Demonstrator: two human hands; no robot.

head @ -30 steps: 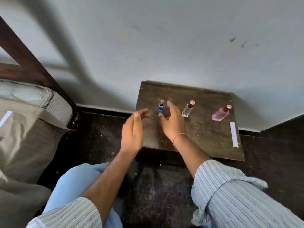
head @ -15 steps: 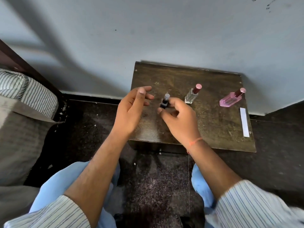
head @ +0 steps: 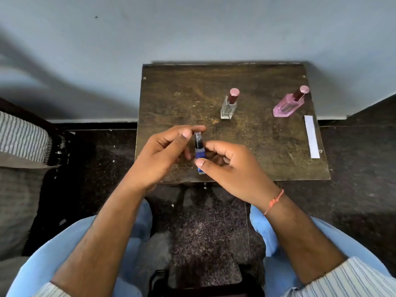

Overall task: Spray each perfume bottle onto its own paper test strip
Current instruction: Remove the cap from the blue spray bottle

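Dark wood table [head: 171, 86] w/ 3 perfume bottles, 1 paper strip [head: 312, 136]; blue bottle [head: 200, 154] pinched in both hands, R [head: 231, 168] + L [head: 159, 156].

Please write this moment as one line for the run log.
right hand holds blue bottle | left hand fingers at its cap | clear bottle, pink bottle, paper strip untouched on table

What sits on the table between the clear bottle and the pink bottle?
Nothing: in the head view, only bare table lies between the clear bottle and the pink bottle.
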